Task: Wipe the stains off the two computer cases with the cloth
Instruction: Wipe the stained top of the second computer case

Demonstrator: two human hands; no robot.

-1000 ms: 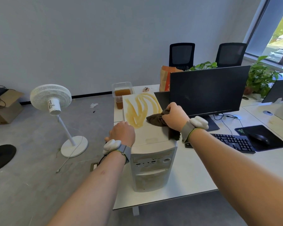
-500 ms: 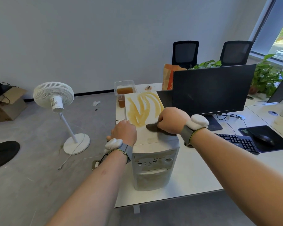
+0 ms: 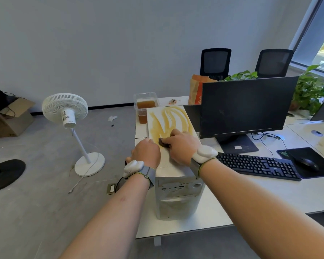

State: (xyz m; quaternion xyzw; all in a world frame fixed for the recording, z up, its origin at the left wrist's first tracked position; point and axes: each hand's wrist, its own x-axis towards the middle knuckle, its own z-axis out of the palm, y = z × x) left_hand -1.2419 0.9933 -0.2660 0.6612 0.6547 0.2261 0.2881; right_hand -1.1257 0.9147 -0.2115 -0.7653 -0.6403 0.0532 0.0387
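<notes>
Fingers of right hand [image 3: 180,146] curl on crumpled dark cloth [image 3: 164,143] atop smooth stained case [image 3: 176,165].

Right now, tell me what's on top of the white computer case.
Yellow-brown stains streak its far half. The right hand presses a dark cloth there; the left hand rests beside it. Anything beneath the hands is hidden.

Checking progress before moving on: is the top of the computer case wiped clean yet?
No, yellow-brown stains still streak the computer case beyond the cloth.
</notes>
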